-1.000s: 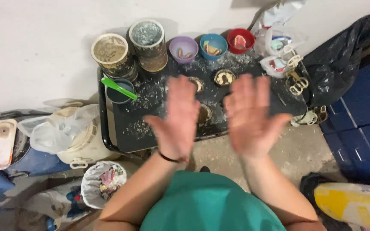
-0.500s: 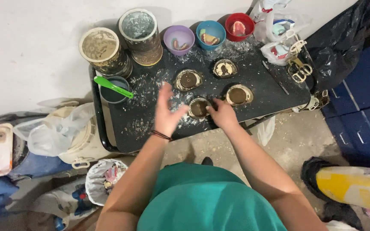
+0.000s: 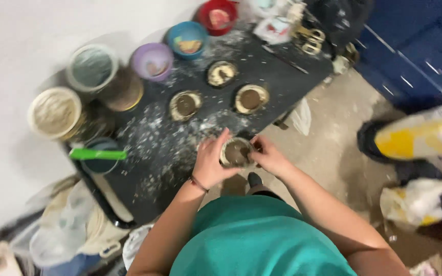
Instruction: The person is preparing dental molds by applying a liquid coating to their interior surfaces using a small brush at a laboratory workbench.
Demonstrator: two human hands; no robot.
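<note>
Head view. Both hands close around a small round mould (image 3: 236,152) filled with brown material, held at the near edge of the black table (image 3: 144,174), just below picture centre. The left hand (image 3: 210,162) cups the mould from its 9 o'clock side, fingers curled together against its rim. The right hand (image 3: 268,156) grips it from 3 o'clock, fingers bent onto the rim.

Three similar filled moulds lie on the table at 12 o'clock of the held one: one (image 3: 185,105) to the left, one (image 3: 251,98) to the right, one (image 3: 221,73) farther back. White powder is scattered across the tabletop.

At 10 o'clock stand two large tins (image 3: 54,113), (image 3: 94,69). A green tool (image 3: 98,154) rests across a dark cup at 9 o'clock. Purple (image 3: 152,61), blue (image 3: 186,40) and red (image 3: 216,15) bowls line the far edge.
</note>
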